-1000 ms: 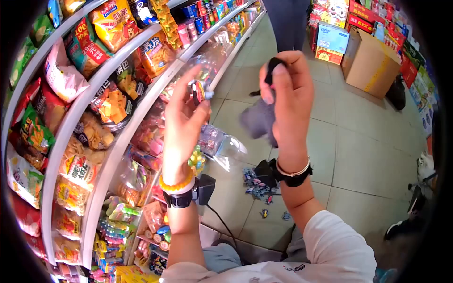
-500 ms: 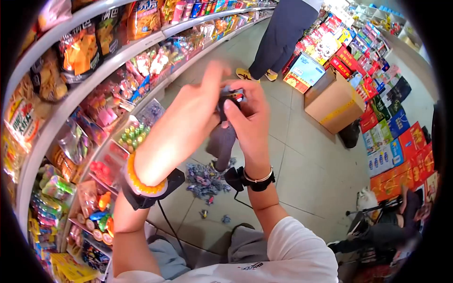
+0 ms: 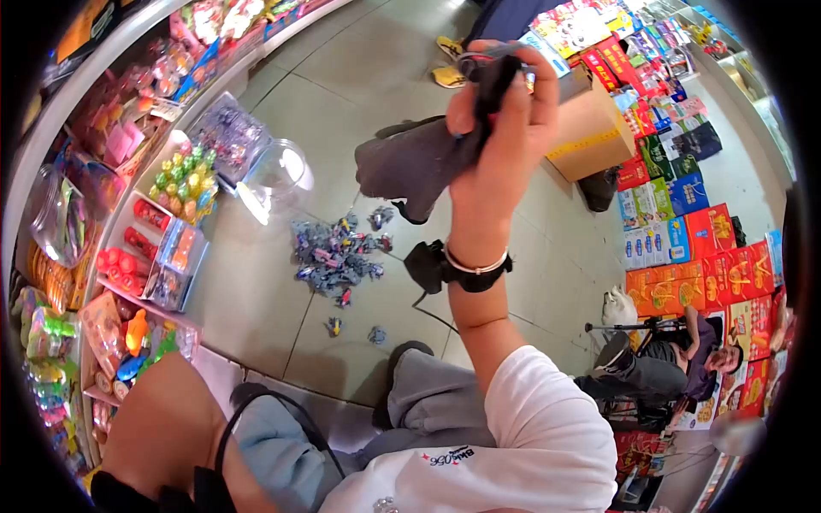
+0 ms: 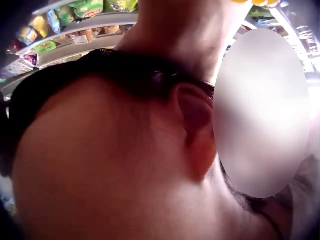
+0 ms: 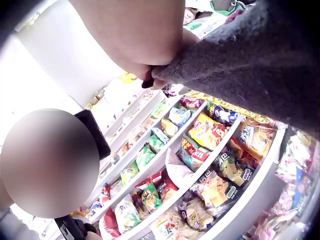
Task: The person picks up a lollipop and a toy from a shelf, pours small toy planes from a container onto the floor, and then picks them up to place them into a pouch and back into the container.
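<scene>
In the head view, the right hand (image 3: 505, 150) pinches grey cloth (image 3: 419, 162), its loose end trailing left; a firm pinch should keep it clear of the small items (image 3: 338, 261) heaped below. In the left wrist view, the left hand (image 4: 175, 32) seems to be beside a head (image 4: 100, 150); I cannot tell its fingers' state. In the right wrist view, the cloth hangs right of the hand.

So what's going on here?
A person by the snack shelves holds up a grey cloth and something dark in the right hand. A heap of small pieces lies on the floor below, with a few strays. The left hand can't be made out clearly.
</scene>
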Motion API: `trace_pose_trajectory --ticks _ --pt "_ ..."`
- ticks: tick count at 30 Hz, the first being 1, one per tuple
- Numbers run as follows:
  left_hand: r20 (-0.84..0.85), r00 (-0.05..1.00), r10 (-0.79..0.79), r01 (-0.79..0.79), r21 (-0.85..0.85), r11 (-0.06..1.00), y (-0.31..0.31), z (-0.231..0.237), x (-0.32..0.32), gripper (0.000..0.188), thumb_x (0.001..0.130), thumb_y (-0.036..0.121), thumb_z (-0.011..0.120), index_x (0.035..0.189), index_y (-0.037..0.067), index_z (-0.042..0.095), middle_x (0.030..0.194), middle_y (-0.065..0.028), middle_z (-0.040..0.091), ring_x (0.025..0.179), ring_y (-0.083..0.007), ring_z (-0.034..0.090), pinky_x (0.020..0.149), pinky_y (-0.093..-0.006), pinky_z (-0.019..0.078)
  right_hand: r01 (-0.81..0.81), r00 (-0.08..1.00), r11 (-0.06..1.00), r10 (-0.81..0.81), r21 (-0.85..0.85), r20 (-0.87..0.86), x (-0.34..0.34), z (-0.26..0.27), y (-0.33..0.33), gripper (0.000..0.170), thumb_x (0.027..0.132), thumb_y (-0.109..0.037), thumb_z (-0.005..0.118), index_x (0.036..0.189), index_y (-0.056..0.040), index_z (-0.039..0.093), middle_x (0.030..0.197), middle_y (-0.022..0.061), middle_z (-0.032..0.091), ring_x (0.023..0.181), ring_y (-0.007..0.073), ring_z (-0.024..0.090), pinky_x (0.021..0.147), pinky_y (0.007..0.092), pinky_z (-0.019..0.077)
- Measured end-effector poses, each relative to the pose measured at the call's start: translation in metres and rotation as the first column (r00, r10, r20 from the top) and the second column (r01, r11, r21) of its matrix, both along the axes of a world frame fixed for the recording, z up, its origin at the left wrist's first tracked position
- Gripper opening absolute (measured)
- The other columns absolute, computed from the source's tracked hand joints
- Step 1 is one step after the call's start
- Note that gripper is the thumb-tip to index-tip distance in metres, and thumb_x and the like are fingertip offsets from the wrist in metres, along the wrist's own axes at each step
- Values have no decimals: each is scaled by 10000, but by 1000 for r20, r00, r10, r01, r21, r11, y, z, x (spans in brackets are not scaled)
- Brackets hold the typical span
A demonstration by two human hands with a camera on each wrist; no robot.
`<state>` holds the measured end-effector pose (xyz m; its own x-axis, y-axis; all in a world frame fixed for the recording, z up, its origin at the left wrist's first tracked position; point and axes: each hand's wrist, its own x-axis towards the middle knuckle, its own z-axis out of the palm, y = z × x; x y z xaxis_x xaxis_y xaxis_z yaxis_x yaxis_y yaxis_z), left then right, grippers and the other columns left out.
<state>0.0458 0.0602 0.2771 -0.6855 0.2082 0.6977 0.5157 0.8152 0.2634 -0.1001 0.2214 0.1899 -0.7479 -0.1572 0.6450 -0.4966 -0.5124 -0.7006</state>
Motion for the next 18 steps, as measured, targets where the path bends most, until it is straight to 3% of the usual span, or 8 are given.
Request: trace_pose_trajectory --ticks 1,5,13,18 --pt "0 1000 -9 9 -2 1000 0 0 0 602 688 3 688 1254 65 494 1076 -145 617 945 -265 599 813 -349 478 92 994 992 -86 81 -70 -2 -3 1 208 956 -153 411 1138 -58 447 1021 164 593 533 111 464 459 219 365" --pt "-19 1000 8 -8 -37 999 4 -1 7 591 691 1 686 1248 62 498 1076 -144 615 946 -259 598 810 -345 478 119 993 991 -120 59 3 3 3 0 202 952 -150 423 1138 -75 449 1009 164 588 494 108 444 440 222 350" --pt "7 1000 5 -5 -49 999 10 -1 6 570 698 -4 682 1236 56 506 1077 -141 611 946 -246 596 803 -337 480 100 995 994 -99 42 -29 8 10 5 209 944 -157 437 1133 -68 435 1034 156 561 497 101 444 443 213 346" --pt "14 1000 14 -13 -56 998 14 -1 7 556 702 -7 680 1229 53 512 1078 -139 609 947 -238 594 799 -332 481 117 993 990 -116 74 -14 10 17 7 397 935 -163 451 1288 11 403 1029 128 553 506 89 459 433 201 350"
